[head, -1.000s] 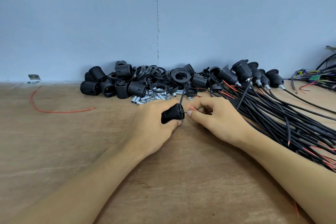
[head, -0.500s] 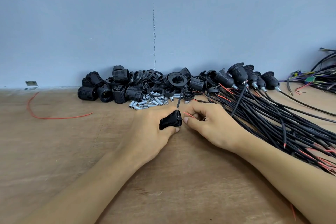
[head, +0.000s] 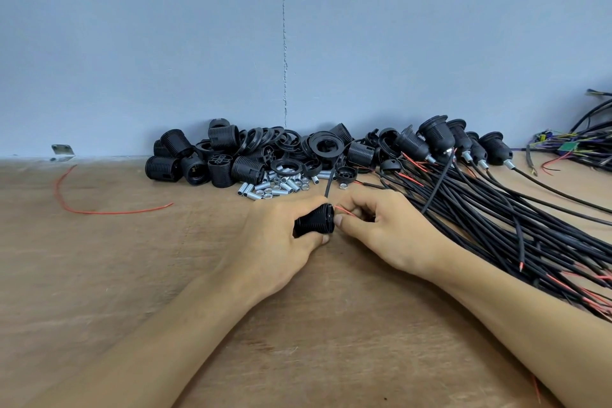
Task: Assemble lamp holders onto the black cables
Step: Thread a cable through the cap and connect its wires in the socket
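Right now my left hand (head: pixel 275 242) grips a holder (head: pixel 314 221) at table (head: pixel 132 275) centre; right hand (head: pixel 390 235) pinches the red wire (head: pixel 344 211) at its mouth. Few finished holders (head: pixel 440 139) at back edge, most cables (head: pixel 516 228) bare.

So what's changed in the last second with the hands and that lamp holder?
Very little. The right hand, pinching the red wire, has edged left so its thumb reaches the lamp holder. The left hand still grips it. Nothing was let go, and the parts pile and cable bundle stayed put.
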